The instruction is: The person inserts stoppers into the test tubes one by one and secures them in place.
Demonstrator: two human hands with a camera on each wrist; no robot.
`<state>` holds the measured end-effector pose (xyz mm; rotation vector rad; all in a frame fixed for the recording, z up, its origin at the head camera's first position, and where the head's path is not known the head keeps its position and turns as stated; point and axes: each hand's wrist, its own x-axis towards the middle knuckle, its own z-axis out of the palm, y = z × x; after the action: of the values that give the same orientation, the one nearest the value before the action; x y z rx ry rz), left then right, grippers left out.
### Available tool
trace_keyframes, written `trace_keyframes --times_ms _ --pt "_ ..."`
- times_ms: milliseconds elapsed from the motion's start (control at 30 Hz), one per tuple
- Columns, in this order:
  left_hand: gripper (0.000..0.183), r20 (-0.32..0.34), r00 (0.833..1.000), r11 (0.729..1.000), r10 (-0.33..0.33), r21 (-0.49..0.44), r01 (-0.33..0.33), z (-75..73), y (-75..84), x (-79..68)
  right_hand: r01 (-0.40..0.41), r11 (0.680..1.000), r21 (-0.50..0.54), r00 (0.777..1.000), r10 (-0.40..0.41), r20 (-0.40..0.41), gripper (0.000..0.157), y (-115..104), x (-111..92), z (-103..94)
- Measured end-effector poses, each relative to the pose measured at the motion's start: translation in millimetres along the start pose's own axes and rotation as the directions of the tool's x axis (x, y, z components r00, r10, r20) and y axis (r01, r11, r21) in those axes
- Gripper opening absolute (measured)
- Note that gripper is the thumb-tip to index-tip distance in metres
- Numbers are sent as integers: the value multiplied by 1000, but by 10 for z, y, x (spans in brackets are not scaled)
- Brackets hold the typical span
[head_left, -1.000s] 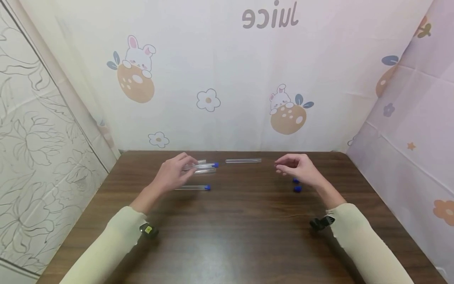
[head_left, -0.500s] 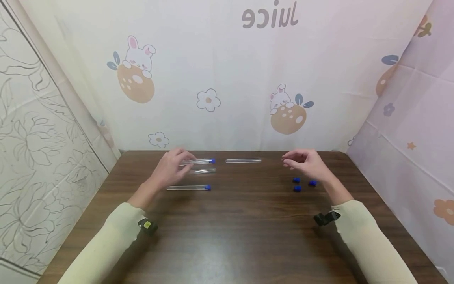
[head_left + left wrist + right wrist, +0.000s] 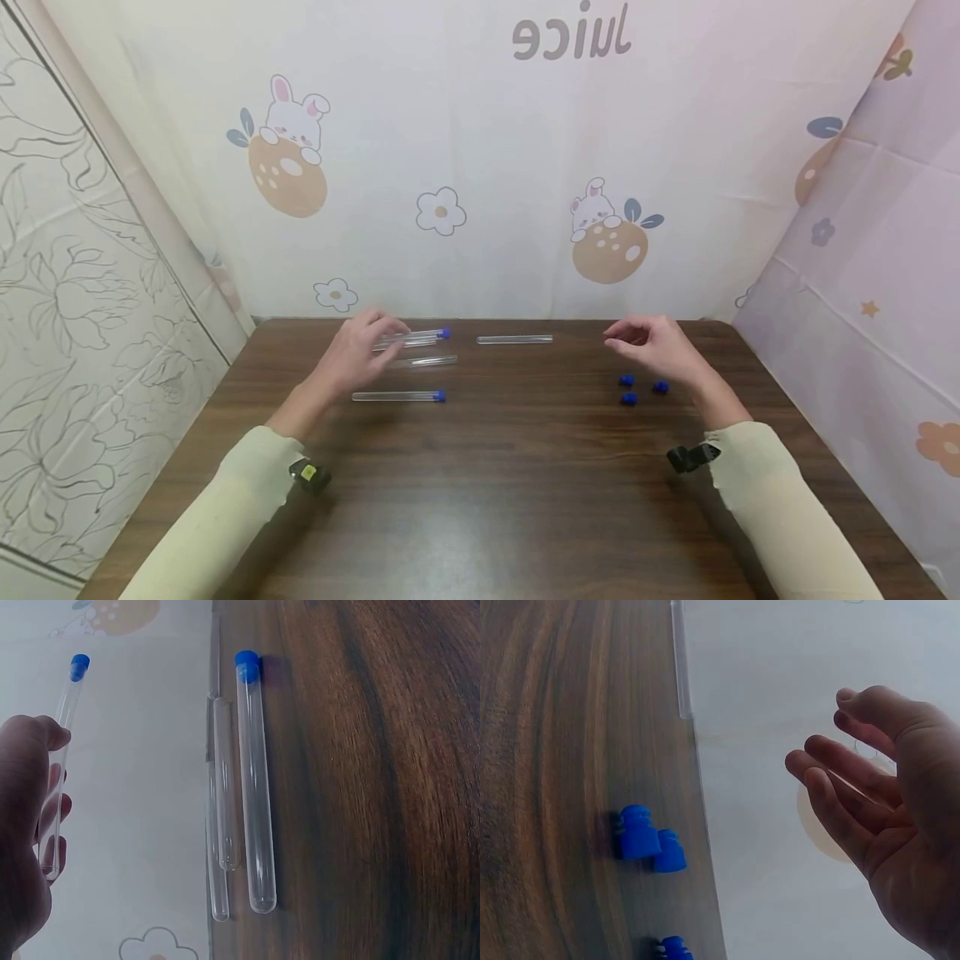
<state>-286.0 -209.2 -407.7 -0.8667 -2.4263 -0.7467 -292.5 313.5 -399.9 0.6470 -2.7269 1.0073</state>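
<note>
Left hand (image 3: 355,352): fingers clamped round a blue-capped tube (image 3: 70,705) toward the far left corner of the desk (image 3: 525,500). Right hand (image 3: 654,346): fingers loosely bent, apart, near three blue caps (image 3: 628,399) toward the far right corner.

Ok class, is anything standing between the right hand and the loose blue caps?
Nothing visible does. The three caps lie uncovered on the table near the right hand; the nearest tube is off to the hand's left.

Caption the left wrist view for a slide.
Left hand holding a blue-stoppered tube; a second stoppered tube lying on the wooden table.
</note>
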Motion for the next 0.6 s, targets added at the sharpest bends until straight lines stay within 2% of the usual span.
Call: trace_keyframes --times_ms 200,400,600 --pt "15 12 1000 1000 -17 10 17 -10 -18 -31 -23 999 -47 999 24 22 13 -31 10 -46" --pt "15 -1 1000 999 -25 22 25 3 -53 -87 -43 988 -148 997 53 60 16 -76 28 -104" --pt "16 47 996 997 -76 28 75 34 -69 -125 -40 975 -218 994 61 90 21 -61 27 -98"
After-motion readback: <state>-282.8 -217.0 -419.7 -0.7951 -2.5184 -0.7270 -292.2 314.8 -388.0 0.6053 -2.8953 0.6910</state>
